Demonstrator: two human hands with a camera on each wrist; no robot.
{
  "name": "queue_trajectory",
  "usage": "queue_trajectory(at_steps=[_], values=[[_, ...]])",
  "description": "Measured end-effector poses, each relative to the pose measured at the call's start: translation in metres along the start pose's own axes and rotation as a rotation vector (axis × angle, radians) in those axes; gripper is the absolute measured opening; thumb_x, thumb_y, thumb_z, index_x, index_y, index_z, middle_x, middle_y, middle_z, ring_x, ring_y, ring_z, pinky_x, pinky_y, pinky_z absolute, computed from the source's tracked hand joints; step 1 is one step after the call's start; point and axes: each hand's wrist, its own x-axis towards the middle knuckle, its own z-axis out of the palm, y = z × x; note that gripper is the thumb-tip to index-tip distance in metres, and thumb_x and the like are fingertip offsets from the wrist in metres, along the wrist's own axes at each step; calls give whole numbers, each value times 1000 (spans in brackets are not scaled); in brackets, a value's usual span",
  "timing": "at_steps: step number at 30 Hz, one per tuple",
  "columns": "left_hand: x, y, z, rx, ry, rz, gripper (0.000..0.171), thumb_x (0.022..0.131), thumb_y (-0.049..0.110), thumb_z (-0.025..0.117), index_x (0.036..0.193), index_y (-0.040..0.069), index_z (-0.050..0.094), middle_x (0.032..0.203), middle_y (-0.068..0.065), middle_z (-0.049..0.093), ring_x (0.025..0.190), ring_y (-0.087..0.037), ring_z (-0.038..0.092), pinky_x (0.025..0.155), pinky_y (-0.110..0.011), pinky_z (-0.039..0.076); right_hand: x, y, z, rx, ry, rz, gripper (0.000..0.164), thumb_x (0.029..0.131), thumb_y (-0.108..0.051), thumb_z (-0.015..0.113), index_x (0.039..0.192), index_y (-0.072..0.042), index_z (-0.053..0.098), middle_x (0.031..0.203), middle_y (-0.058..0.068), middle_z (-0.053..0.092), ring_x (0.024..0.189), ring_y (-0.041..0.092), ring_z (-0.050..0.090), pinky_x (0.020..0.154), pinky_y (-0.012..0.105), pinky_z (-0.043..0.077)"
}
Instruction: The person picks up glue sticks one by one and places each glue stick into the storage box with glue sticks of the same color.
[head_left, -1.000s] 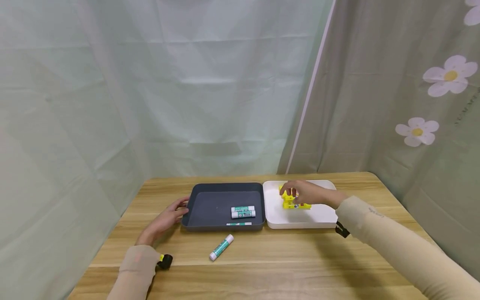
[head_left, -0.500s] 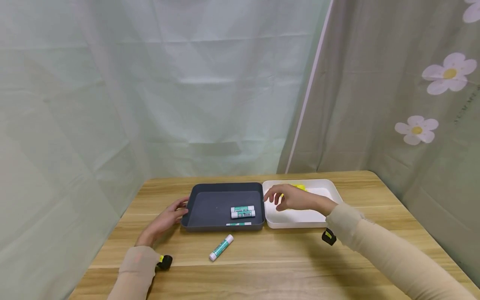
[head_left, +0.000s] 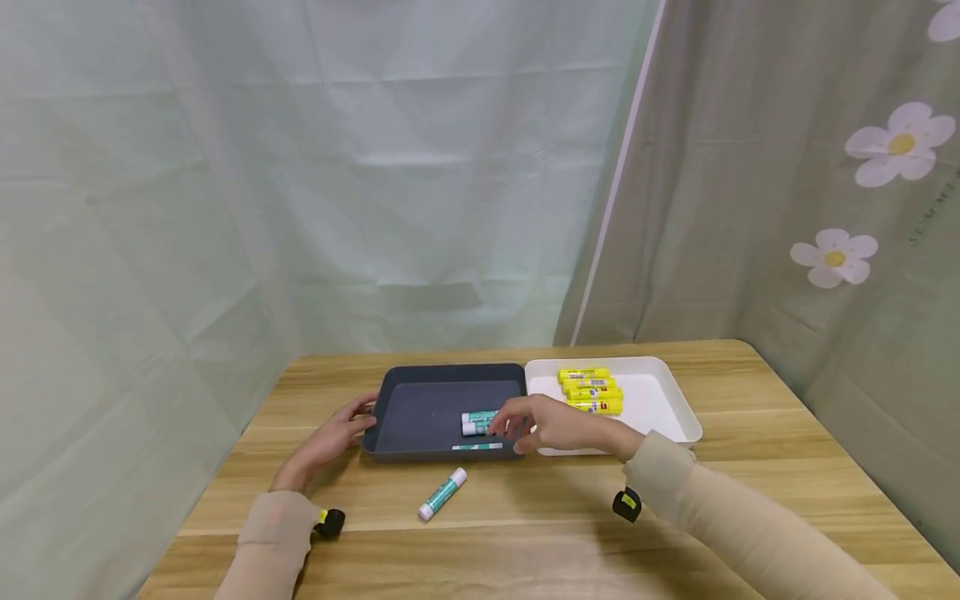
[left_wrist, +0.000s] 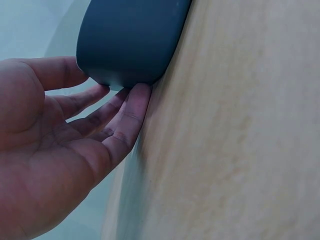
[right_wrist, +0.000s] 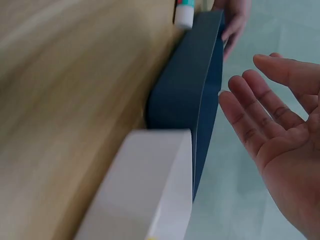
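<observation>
My left hand (head_left: 333,440) rests against the left wall of the dark grey tray (head_left: 420,400), its fingertips touching the tray's corner (left_wrist: 130,45) in the left wrist view. Above the right part of that tray is my right hand (head_left: 551,423), fingers loosely bent and nothing between them; the right wrist view shows its bare palm (right_wrist: 290,165). Inside the dark tray lie green-and-white glue sticks (head_left: 477,429), partly covered by the right hand, with another glue stick (head_left: 477,447) by the front wall. One more green glue stick (head_left: 442,495) lies on the table in front.
A white tray (head_left: 660,417) stands against the dark tray's right side, with several yellow glue sticks (head_left: 592,393) lined up in it. The wooden table (head_left: 525,533) reaches forward of both trays, and curtains (head_left: 435,183) hang behind.
My right hand has moved left and toward me, from over the yellow glue sticks in the white tray to over the dark tray. The left hand has stayed in place.
</observation>
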Motion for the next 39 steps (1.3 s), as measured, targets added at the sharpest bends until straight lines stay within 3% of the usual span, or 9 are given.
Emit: queue_trajectory(at_steps=[6, 12, 15, 19, 27, 34, 39], values=[[1, -2, -1, -7, 6, 17, 58, 112, 11, 42, 163, -3, 18, 159, -35, 24, 144, -51, 35, 113, -59, 38, 13, -4, 23, 35, -55, -47, 41, 91, 10, 69, 129, -4, 69, 124, 20, 67, 114, 33, 64, 98, 38, 54], [1, -2, -1, 0, 5, 23, 58, 112, 10, 42, 163, -5, 18, 158, -37, 24, 144, -52, 35, 112, -59, 39, 27, -3, 48, 68, -123, -117, 47, 88, 18, 66, 131, 0, 68, 130, 13, 67, 124, 36, 62, 107, 46, 49], [2, -2, -1, 3, 8, 26, 58, 112, 10, 43, 163, -4, 19, 158, -36, 25, 143, -52, 35, 112, -60, 40, 32, -4, 56, 51, -142, -128, 49, 86, 18, 70, 131, -1, 67, 132, 10, 67, 127, 25, 61, 112, 41, 46], [2, -3, 0, 10, 11, 27, 58, 112, 10, 43, 163, -4, 19, 157, -36, 25, 144, -53, 34, 112, -61, 39, 36, -3, 64, -55, -145, -114, 49, 86, 10, 76, 132, -5, 69, 131, 3, 67, 125, 10, 58, 113, 32, 42], [3, -3, -1, 8, 4, 29, 58, 112, 10, 44, 163, -4, 19, 157, -36, 25, 144, -53, 34, 112, -60, 40, 42, 2, 76, -200, -160, -73, 51, 87, 4, 78, 133, -14, 70, 126, -5, 69, 115, 5, 59, 107, 26, 44], [3, -3, -1, -5, 2, 22, 59, 112, 11, 44, 163, -4, 18, 158, -36, 25, 144, -52, 34, 114, -61, 37, 44, 1, 81, -256, -130, -75, 49, 86, 8, 79, 130, -14, 72, 121, -5, 68, 109, 6, 58, 99, 22, 46], [3, -1, -1, 1, 0, 27, 60, 112, 11, 45, 163, -4, 18, 159, -36, 24, 145, -52, 33, 114, -62, 36, 46, 2, 88, -358, -87, -89, 48, 85, 9, 77, 125, -16, 74, 114, -6, 68, 104, 1, 58, 94, 17, 45]])
